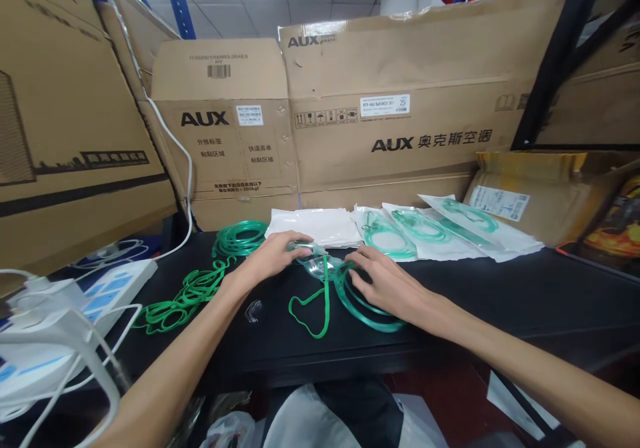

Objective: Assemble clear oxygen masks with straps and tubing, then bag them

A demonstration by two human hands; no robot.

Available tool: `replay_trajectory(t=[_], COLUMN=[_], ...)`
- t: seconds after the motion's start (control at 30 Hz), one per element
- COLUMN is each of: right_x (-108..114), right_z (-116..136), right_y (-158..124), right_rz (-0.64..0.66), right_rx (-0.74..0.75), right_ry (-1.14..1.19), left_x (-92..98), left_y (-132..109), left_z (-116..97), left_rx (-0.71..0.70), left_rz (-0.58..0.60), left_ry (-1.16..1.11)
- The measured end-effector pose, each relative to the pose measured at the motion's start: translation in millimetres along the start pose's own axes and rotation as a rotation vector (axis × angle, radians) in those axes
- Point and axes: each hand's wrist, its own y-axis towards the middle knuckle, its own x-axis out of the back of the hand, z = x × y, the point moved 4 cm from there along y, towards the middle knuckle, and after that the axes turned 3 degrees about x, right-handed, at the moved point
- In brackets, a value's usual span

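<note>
My left hand (pixel 277 255) is closed on the left side of a clear oxygen mask (pixel 319 268) with a green tint, just above the black table. A green elastic strap (pixel 327 301) hangs from the mask and loops on the table towards me. My right hand (pixel 385 281) has its fingers curled at the mask's right side, round the coiled green tubing (pixel 367 318); its fingertips partly hide what they grip. Small thin metal strips (pixel 253 311) lie to the left of the strap. A tangled pile of green elastic straps (pixel 193 291) is beside my left forearm.
A green tubing coil (pixel 243 237) and a stack of white packets (pixel 315 227) sit at the back. Several packed mask sets, such as this bag (pixel 385 235), fan out rightwards. A power strip (pixel 115 285) with white cables stands left. Cardboard (pixel 400 101) walls the back.
</note>
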Motion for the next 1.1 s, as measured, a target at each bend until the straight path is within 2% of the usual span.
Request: replay_trajectory(t=[0.2,0.33,0.47,0.57,0.73,0.97,1.1], right_x=[-7.4,-11.4,-12.7,-15.7,-21.1,-11.5,-8.7], right_z=[1.4,0.6,-1.7,-6.5,-13.2,-12.2,-13.3], right_y=[-4.6,-3.9,-5.6,-7.4,-9.3,-14.9,-16.1], right_rz=[0.026,0.036,-0.017,-0.055,-0.039,-0.014,-0.014], right_rx=[0.035,0.054,0.025,-0.001,0.015,0.05,0.05], right_ry=[-0.069,-0.076,-0.067,-0.057,0.006,0.132,0.159], left_x=[4.3,10.1,10.8,2.9,-10.9,-36.0,-48.0], left_y=[0.5,-7.7,-20.3,-26.4,-35.9,-50.3,-50.9], left_z=[2.0,-10.6,-28.8,-42.5,-62.2,-94.4,-106.6], left_rx=[-0.037,-0.042,-0.01,-0.001,0.026,0.097,0.177], left_rz=[-0.034,-0.098,-0.154,-0.119,-0.091,-0.103,-0.11], left_ry=[0.009,0.037,0.032,0.017,-0.022,-0.098,0.011])
